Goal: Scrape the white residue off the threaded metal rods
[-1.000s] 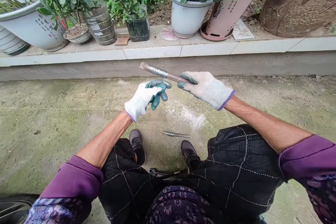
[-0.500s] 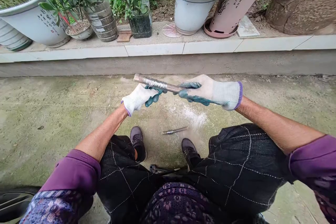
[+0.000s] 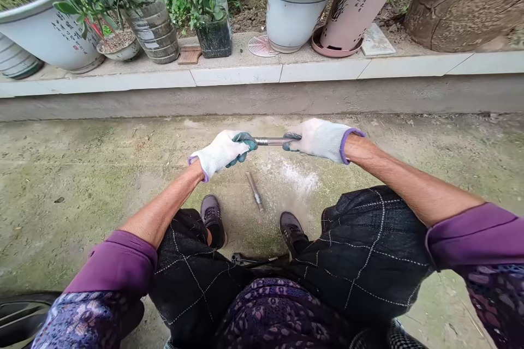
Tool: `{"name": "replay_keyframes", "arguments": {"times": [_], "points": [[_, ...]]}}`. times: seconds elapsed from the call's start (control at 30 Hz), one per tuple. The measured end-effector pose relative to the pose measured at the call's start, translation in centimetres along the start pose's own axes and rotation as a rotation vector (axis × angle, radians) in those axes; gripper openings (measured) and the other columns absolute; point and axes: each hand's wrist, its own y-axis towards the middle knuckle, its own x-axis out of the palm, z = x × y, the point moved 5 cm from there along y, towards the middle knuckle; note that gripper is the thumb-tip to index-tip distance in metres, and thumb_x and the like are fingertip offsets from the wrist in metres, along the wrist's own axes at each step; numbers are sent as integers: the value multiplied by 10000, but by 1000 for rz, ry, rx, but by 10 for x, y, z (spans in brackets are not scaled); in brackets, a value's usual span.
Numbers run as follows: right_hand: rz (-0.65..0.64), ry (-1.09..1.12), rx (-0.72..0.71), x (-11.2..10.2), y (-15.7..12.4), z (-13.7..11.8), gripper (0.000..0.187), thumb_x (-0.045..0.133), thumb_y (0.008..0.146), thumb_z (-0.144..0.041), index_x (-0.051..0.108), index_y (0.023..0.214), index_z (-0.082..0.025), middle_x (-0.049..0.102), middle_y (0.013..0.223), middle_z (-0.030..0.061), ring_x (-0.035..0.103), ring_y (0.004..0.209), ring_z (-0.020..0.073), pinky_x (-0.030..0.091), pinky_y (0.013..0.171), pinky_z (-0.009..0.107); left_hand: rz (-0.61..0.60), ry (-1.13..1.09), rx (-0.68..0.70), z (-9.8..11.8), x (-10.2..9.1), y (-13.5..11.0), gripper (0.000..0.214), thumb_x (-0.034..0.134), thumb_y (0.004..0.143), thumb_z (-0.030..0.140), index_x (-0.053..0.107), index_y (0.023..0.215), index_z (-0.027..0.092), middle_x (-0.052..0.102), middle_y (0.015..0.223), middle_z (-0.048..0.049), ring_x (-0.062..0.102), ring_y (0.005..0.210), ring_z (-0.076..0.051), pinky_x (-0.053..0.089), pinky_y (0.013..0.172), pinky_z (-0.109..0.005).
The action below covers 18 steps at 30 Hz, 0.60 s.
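Left hand (image 3: 227, 148), gloved, had its fingers (image 3: 246, 140) curled in with almost no gap, wrapped around the wire-wound end of a rod (image 3: 273, 142); that end was hidden in the grip. Right hand (image 3: 318, 138), also gloved, had thumb and fingers pinched closed on the rod's bare end. Rod ran roughly level between the two sets of fingers, with a bit of silvery wire (image 3: 261, 142) showing just beside the left ones. A second rod (image 3: 254, 190), also partly wire-wound, was below the left fingers, tilted; couldn't tell if it lay on the ground or hung. Writing: dark characters plus a small red mark on a white pot (image 3: 49, 24), well beyond and left of the left fingers; more dark characters on a pink planter (image 3: 347, 24), beyond and right of the right fingers. Both too small to read.
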Motion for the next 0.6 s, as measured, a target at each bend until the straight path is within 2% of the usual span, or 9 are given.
{"name": "replay_keyframes", "arguments": {"times": [0.13, 0.3, 0.47, 0.53, 0.6], "points": [[99, 47, 38, -10, -3, 1, 192, 618, 820, -413, 692, 797, -238, 535, 554, -6, 401, 472, 118, 292, 492, 295, -23, -146, 30, 3, 7, 1, 103, 632, 806, 220, 712, 820, 157, 531, 481, 38, 352, 313, -48, 238, 309, -194], [166, 78, 49, -11, -2, 5, 247, 617, 816, -443, 726, 896, -236, 557, 593, 6, 424, 500, 133, 282, 511, 305, -2, -315, 61, 5, 8, -3, 162, 595, 834, 192, 716, 916, 123, 557, 513, 38, 357, 305, -36, 225, 297, -190], [244, 93, 52, -19, -2, 8, 330, 618, 819, -443, 739, 1033, -223, 624, 697, 29, 482, 568, 145, 320, 522, 296, -43, -357, 68, 6, 17, -10, 261, 591, 835, 176, 708, 1054, 97, 616, 579, 20, 391, 322, -35, 269, 306, -185], [231, 198, 80, -24, -8, 5, 329, 603, 838, -432, 733, 1030, -197, 614, 694, 31, 476, 557, 132, 341, 508, 282, -63, -344, 64, 5, 19, -10, 273, 585, 839, 180, 704, 1071, 95, 609, 573, 27, 397, 328, -36, 280, 310, -183], [172, 408, 107, -26, -16, 2, 338, 588, 855, -432, 719, 1033, -176, 584, 672, 22, 439, 511, 105, 333, 456, 259, -70, -316, 54, 3, 18, -7, 268, 568, 848, 180, 702, 1064, 94, 596, 560, 33, 394, 327, -39, 281, 308, -184]]}}
